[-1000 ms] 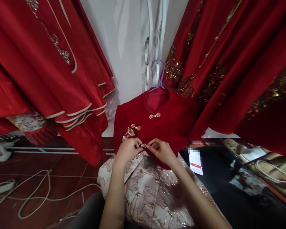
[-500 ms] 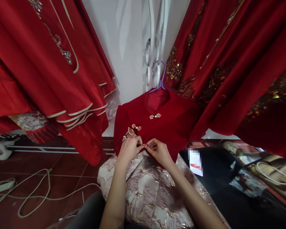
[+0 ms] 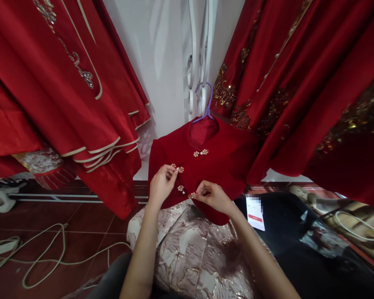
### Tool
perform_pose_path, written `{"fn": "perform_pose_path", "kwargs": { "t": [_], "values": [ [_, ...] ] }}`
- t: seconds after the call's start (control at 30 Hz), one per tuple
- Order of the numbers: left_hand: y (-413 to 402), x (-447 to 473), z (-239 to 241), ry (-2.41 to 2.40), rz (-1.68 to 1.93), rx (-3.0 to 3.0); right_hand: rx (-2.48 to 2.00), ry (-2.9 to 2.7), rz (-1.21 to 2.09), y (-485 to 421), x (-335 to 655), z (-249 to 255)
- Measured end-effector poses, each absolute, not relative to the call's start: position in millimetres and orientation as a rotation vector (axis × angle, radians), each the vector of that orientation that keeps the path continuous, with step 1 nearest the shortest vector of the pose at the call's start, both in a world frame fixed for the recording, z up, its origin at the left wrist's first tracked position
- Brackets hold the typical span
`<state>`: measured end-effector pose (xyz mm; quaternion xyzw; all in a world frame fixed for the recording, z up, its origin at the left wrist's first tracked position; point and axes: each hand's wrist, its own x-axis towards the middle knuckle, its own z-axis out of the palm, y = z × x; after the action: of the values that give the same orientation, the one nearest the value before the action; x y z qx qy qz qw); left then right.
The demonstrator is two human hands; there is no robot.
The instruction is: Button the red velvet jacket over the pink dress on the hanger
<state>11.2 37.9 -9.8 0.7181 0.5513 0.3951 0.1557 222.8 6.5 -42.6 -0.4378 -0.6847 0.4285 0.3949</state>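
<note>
A dark red velvet jacket [image 3: 227,145] hangs in front of me on a purple hanger [image 3: 208,109]. Pearl-and-gold flower clasps run down its front, and the top clasp [image 3: 201,153] is joined across the opening. My left hand [image 3: 162,185] pinches at the pearl of the middle clasp [image 3: 180,170], partly covering it and the fan-shaped ornament seen there before. At the hem, my right hand [image 3: 212,196] holds the right half of the lower clasp [image 3: 191,195] between thumb and fingertips. The lower clasp's left half [image 3: 181,189] lies apart from it on the velvet.
Red garments hang on the left [image 3: 81,108] and right [image 3: 283,95]. Patterned pinkish fabric [image 3: 187,249] spreads below the jacket. On a black surface at right lie a phone [image 3: 254,214] and a clear plastic bag [image 3: 324,238]. A pale cable [image 3: 62,249] loops over the tiled floor.
My hands have parted from the lower clasp. The left moved up to the middle clasp; the right stayed low with one clasp half, and the lower clasp's halves now show separately.
</note>
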Motion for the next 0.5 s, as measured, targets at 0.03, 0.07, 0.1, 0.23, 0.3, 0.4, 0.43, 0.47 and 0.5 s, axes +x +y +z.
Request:
{"fn": "perform_pose_path", "kwargs": {
  "t": [0.03, 0.07, 0.1, 0.23, 0.3, 0.4, 0.43, 0.47, 0.5],
  "values": [
    [43, 7, -7, 1.599, 1.131, 2.121, -1.089, -1.755, 1.107, 6, 227, -40],
    [48, 3, -3, 1.577, 1.078, 2.218, -1.073, -1.768, 1.125, 5, 230, -37],
    [52, 0, 0, 1.522, 0.995, 2.324, -1.061, -1.779, 1.142, 5, 232, -35],
    [60, -10, 14, 1.379, 0.755, 2.592, -1.034, -1.808, 1.169, 2, 236, -28],
    [62, -10, 19, 1.392, 0.739, 2.659, -1.035, -1.814, 1.166, 2, 237, -26],
    [66, -7, 24, 1.319, 0.739, 2.793, -1.036, -1.815, 1.168, 1, 236, -26],
    [68, -6, 26, 1.278, 0.741, 2.841, -1.036, -1.814, 1.169, 1, 236, -26],
    [71, -5, 27, 1.238, 0.742, 2.887, -1.038, -1.812, 1.167, 1, 236, -26],
    [73, -5, 28, 1.204, 0.735, 2.928, -1.040, -1.810, 1.162, 1, 236, -25]
  ]
}}
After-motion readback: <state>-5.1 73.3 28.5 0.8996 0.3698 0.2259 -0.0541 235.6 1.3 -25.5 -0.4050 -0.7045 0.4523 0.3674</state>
